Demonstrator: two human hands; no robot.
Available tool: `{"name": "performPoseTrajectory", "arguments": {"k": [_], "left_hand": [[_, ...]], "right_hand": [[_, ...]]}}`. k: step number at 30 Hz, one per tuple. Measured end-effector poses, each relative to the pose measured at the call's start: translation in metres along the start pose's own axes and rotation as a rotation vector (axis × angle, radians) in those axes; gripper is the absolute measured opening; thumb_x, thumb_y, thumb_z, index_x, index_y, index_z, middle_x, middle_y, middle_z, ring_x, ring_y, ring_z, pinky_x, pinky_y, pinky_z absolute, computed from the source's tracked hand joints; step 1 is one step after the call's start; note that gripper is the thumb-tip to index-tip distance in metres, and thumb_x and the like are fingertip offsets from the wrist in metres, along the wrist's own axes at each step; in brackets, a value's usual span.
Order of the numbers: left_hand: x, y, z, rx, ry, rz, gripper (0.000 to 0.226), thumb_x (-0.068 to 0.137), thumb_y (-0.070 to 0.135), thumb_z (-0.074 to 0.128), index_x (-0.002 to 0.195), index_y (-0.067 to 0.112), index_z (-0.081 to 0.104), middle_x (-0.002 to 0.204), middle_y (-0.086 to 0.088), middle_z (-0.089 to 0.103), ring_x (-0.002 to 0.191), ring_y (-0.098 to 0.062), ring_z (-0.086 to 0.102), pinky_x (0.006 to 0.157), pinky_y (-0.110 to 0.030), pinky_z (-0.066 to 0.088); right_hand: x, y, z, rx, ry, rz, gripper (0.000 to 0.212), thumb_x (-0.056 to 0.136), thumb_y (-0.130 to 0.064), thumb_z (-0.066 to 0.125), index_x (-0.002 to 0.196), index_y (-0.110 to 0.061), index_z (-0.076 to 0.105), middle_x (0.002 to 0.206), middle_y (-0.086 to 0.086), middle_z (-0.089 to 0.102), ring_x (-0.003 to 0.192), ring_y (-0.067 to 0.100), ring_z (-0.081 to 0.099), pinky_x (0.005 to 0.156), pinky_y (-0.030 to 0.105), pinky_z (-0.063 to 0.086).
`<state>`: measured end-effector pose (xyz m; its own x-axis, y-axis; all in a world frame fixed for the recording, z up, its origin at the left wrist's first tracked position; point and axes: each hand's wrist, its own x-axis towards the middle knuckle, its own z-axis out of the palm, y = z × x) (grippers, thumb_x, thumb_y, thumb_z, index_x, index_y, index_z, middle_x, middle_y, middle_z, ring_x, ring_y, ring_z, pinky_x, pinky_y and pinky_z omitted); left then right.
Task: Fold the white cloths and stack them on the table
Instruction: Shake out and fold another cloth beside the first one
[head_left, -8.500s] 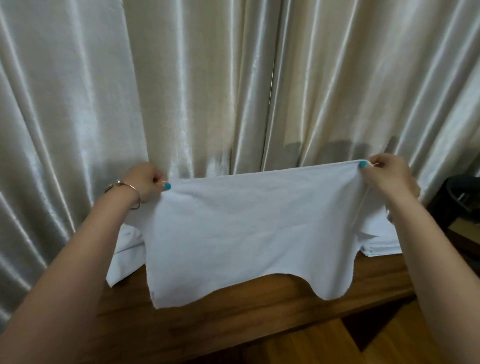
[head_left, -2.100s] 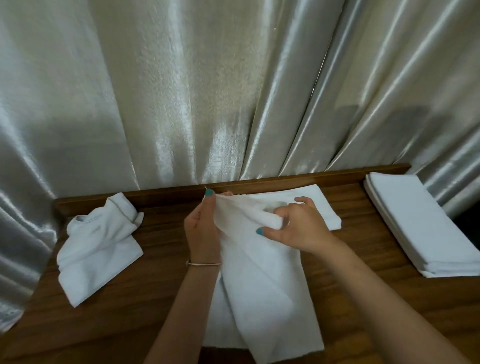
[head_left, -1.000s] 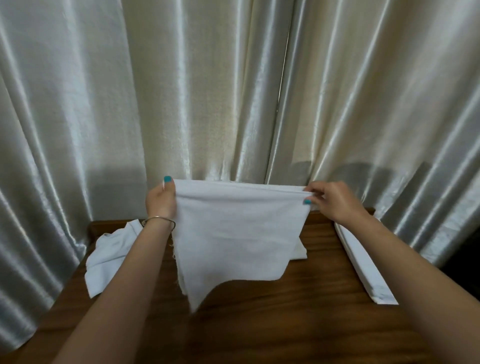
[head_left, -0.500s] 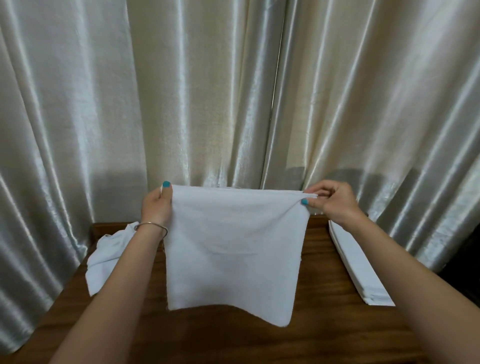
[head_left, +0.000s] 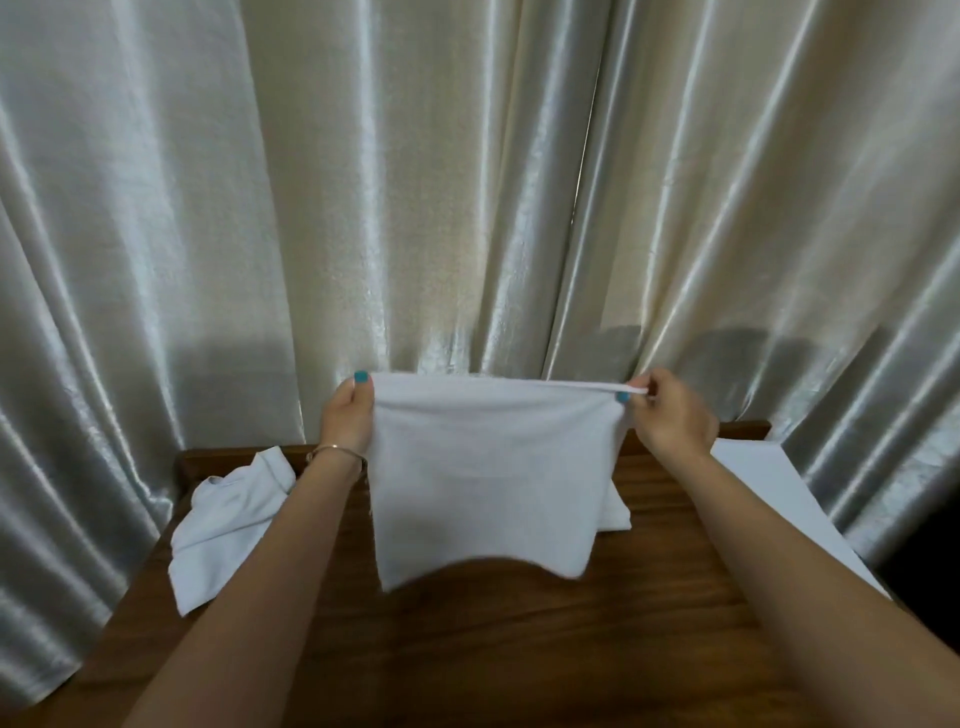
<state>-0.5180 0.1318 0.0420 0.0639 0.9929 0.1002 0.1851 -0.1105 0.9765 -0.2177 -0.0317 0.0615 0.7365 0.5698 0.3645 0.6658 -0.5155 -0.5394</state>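
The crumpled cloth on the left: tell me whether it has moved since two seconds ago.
No. The crumpled cloth still lies at the wooden table's back-left corner; only the camera shifted.

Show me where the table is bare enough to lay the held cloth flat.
Bare wood runs along the near table below the held cloth, between both forearms. Crowded: crumpled cloth at the left edge, folded stack along the right, another cloth behind the held one. Left hand and right hand pinch its top corners.
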Motion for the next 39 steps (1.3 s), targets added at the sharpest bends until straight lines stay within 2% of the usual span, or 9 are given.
{"name": "performPoseTrajectory", "arguments": {"k": [3,6,8,12,15,18,25,33,39], "left_hand": [[0.009,0.019,-0.001,-0.021,-0.048,0.145,0.035,0.1,0.032,0.038,0.092,0.004,0.056,0.086,-0.009,0.05,0.076,-0.014,0.045,0.062,-0.023,0.033],[0.009,0.021,-0.007,-0.041,-0.051,0.198,0.036,0.101,0.033,0.037,0.096,0.004,0.057,0.087,-0.008,0.05,0.075,-0.01,0.045,0.064,-0.021,0.033],[0.001,0.008,-0.01,-0.065,-0.067,0.199,0.029,0.101,0.034,0.037,0.094,0.012,0.054,0.088,-0.006,0.049,0.077,-0.009,0.045,0.066,-0.022,0.035],[-0.044,-0.034,-0.019,0.03,-0.098,0.138,0.021,0.101,0.02,0.038,0.091,0.007,0.051,0.078,0.001,0.048,0.072,-0.003,0.042,0.059,-0.004,0.036],[-0.089,-0.077,-0.027,0.08,-0.141,0.038,0.021,0.101,0.019,0.038,0.1,0.013,0.058,0.089,0.005,0.055,0.085,-0.006,0.049,0.061,0.002,0.037],[-0.138,-0.115,-0.034,0.082,-0.16,-0.071,0.018,0.1,0.028,0.038,0.104,0.023,0.055,0.09,0.015,0.055,0.086,-0.001,0.05,0.07,-0.011,0.039],[-0.219,-0.167,-0.048,0.035,-0.182,-0.214,0.033,0.099,0.034,0.041,0.118,0.016,0.06,0.108,-0.004,0.063,0.103,-0.019,0.057,0.086,-0.032,0.045],[-0.26,-0.172,-0.055,0.046,-0.214,-0.21,0.024,0.099,0.027,0.04,0.091,0.022,0.062,0.09,0.002,0.061,0.085,-0.01,0.054,0.072,-0.022,0.042],[-0.271,-0.176,-0.064,0.093,-0.307,-0.229,0.023,0.1,0.027,0.038,0.099,0.026,0.061,0.092,0.007,0.063,0.087,-0.005,0.056,0.07,-0.018,0.041]], "right_hand": [[0.013,-0.01,0.006,0.377,0.032,0.05,0.018,0.091,-0.012,0.048,0.078,-0.025,0.049,0.085,0.005,0.068,0.074,0.023,0.065,0.063,0.037,0.051],[0.007,-0.008,0.009,0.632,0.011,0.018,0.034,0.092,0.002,0.046,0.074,-0.026,0.044,0.114,0.015,0.067,0.103,0.024,0.066,0.081,0.041,0.057],[-0.011,0.002,0.01,0.588,-0.034,-0.054,0.037,0.093,0.004,0.046,0.076,-0.029,0.044,0.121,0.011,0.066,0.114,0.021,0.061,0.093,0.04,0.053],[-0.058,0.048,0.029,0.493,-0.202,-0.012,0.013,0.092,0.003,0.05,0.084,-0.007,0.047,0.115,-0.007,0.065,0.11,0.013,0.059,0.087,0.028,0.044],[-0.097,0.086,0.046,0.485,-0.296,0.012,0.023,0.09,0.006,0.053,0.078,-0.01,0.043,0.11,-0.006,0.068,0.115,0.018,0.06,0.089,0.028,0.046],[-0.136,0.111,0.049,0.428,-0.418,0.062,0.023,0.093,0.003,0.054,0.078,-0.014,0.047,0.115,0.0,0.069,0.112,0.015,0.059,0.078,0.016,0.044],[-0.196,0.148,0.042,0.383,-0.475,0.085,0.027,0.091,0.004,0.057,0.075,-0.016,0.048,0.089,-0.009,0.066,0.085,-0.003,0.064,0.062,0.008,0.042],[-0.226,0.167,0.024,0.313,-0.564,0.099,0.018,0.09,-0.004,0.062,0.08,-0.016,0.053,0.077,-0.006,0.069,0.079,0.003,0.063,0.063,0.021,0.043],[-0.237,0.178,0.021,0.266,-0.656,0.16,0.012,0.09,-0.006,0.064,0.086,-0.014,0.056,0.087,0.005,0.069,0.069,0.014,0.073,0.068,0.033,0.057]]}}
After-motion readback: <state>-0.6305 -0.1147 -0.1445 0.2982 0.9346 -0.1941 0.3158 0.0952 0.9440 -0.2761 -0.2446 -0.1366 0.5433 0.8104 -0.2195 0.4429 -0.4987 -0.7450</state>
